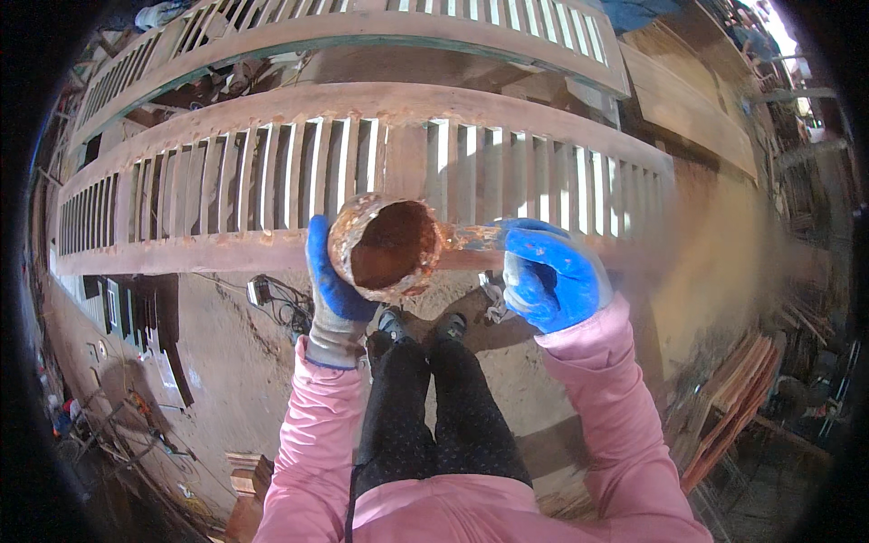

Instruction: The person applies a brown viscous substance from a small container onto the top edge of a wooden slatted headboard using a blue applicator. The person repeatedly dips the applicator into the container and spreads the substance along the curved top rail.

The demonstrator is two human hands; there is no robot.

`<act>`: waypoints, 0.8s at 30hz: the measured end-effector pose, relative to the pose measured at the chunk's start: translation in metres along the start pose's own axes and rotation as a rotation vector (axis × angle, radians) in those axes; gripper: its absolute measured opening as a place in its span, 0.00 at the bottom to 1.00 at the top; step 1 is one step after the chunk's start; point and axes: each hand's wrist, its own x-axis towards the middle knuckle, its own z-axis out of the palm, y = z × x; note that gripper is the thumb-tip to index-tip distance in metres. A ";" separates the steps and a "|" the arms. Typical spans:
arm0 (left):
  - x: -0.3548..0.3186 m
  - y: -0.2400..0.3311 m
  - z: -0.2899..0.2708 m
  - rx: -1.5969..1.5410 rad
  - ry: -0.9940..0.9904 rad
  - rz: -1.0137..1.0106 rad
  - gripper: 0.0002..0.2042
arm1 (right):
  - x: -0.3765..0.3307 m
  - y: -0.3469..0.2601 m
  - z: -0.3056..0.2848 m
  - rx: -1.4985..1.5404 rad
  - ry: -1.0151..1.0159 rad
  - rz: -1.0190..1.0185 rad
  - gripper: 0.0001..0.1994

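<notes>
My left hand (337,291), in a blue-and-grey work glove, is wrapped round the side of a round can (344,237). Brown paste (391,249) lines the can's inside, and its rim is crusted with the same stuff. In my gloved right hand (554,279) is a flat, paste-smeared tool that looks like a putty knife (472,237); its end reaches the can's right rim. Just beyond both hands lies a long slatted wooden panel (405,163), with brown patches of filler along its rails and a solid block in the middle of the slats.
Farther back lies another slatted panel (344,25). Plain boards (692,100) rest at the far right, and reddish planks (735,412) are stacked at the lower right. A small device with tangled cable (261,290) sits on the dusty floor, left of my feet (450,326).
</notes>
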 end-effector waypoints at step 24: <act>-0.091 -0.147 -0.055 0.341 0.156 0.090 0.32 | -0.050 -0.044 -0.386 -0.686 0.731 -0.433 0.14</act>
